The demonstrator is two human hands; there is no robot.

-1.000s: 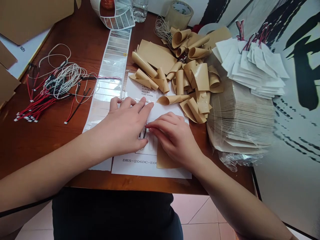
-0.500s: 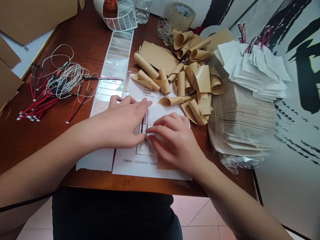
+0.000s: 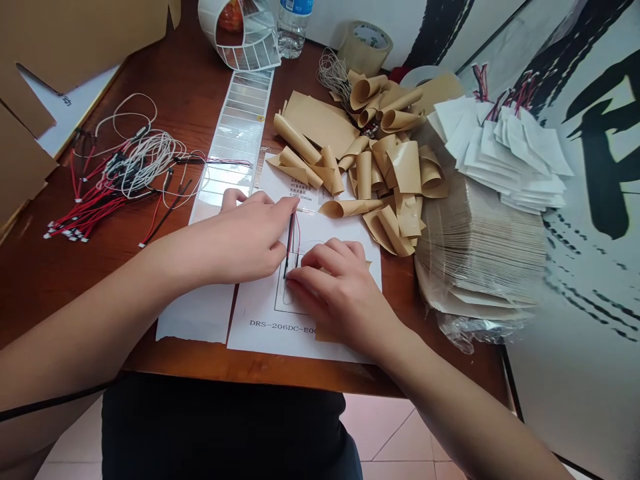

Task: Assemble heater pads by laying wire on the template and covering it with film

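Note:
A printed white sheet (image 3: 255, 339) with a rectangular outline and the text "DRS-206DC-E0..." lies before me. A thin black-and-red wire lead (image 3: 289, 240) runs down across it. My left hand (image 3: 250, 233) rests palm down over the sheet's left side, its index fingertip touching the lead's top end near a small clear strip (image 3: 306, 211). Its thumb is apart from the index finger. My right hand (image 3: 340, 283) pinches the lead's lower end inside the printed outline; the fingers partly hide what lies there. A brown paper piece (image 3: 326, 333) shows beneath the right hand.
Tangled wire leads (image 3: 135, 167) lie at left, beside a label strip (image 3: 240, 120) and its roll (image 3: 250, 57). Curled brown papers (image 3: 365, 170) lie behind my hands. Stacked cards (image 3: 500, 233), white tags (image 3: 510, 153), packing tape (image 3: 365, 47) and a bottle (image 3: 293, 30) stand around.
My left thumb has drawn back from the right fingertips, exposing more of the lead. My right hand has shifted slightly down and left along it. The whole view has shifted slightly.

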